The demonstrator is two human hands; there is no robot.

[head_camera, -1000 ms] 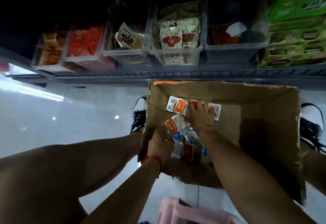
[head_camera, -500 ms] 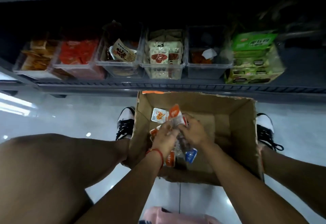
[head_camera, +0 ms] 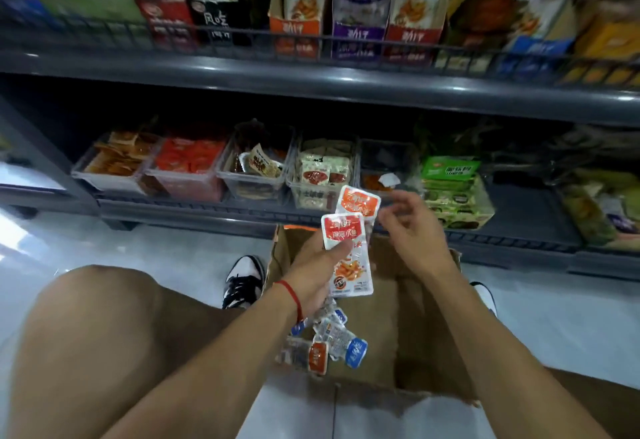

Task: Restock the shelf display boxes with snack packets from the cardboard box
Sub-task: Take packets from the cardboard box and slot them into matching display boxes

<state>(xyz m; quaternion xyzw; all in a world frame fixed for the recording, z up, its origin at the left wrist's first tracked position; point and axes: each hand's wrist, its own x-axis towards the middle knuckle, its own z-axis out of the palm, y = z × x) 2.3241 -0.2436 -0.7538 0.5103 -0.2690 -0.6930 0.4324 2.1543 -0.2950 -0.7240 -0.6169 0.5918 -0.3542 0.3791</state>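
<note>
The display boxes (head_camera: 356, 6) on the upper shelf are cut by the top edge and blurred — the left hand (head_camera: 317, 267) hides the lower packets (head_camera: 349, 265).

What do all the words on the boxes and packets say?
"劲仔": on the orange display box, purple display box and red display box.
"风吃": on the black box.
"深海小鱼", as best it reads: on the front packet held in the left hand.
Green packs and loose packets in the cardboard box: too blurred to read.
</note>
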